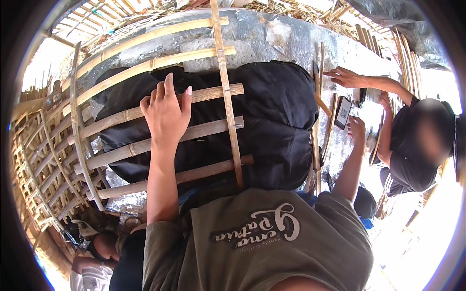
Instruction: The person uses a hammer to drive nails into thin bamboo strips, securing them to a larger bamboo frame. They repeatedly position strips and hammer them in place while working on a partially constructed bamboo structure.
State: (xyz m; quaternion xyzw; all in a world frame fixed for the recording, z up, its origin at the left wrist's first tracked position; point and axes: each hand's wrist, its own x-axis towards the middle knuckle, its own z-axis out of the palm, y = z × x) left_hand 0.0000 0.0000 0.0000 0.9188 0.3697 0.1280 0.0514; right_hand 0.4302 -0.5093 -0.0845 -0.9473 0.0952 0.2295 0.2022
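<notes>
A bamboo lattice frame (216, 92), made of several split slats tied to thin crosspieces, lies over a black cloth-covered bundle (279, 109). My left hand (167, 109) rests on one of its middle slats, fingers apart and the thumb out to the side; nothing is held in it. Off to the right, my right hand (357, 127) is beside a phone (343, 112) with a lit screen. Its fingers are loosely bent and apart, without wrapping round the phone. Thin bamboo strips (318, 140) lie between the bundle and the phone.
At the right a co-worker in black (412, 145) reaches in, one hand (345, 77) stretched above the phone. Another person (94, 271) sits at the lower left beside a woven bamboo panel (39, 160). Bamboo strips (407, 63) stand at the far right, past a grey sheet (301, 36).
</notes>
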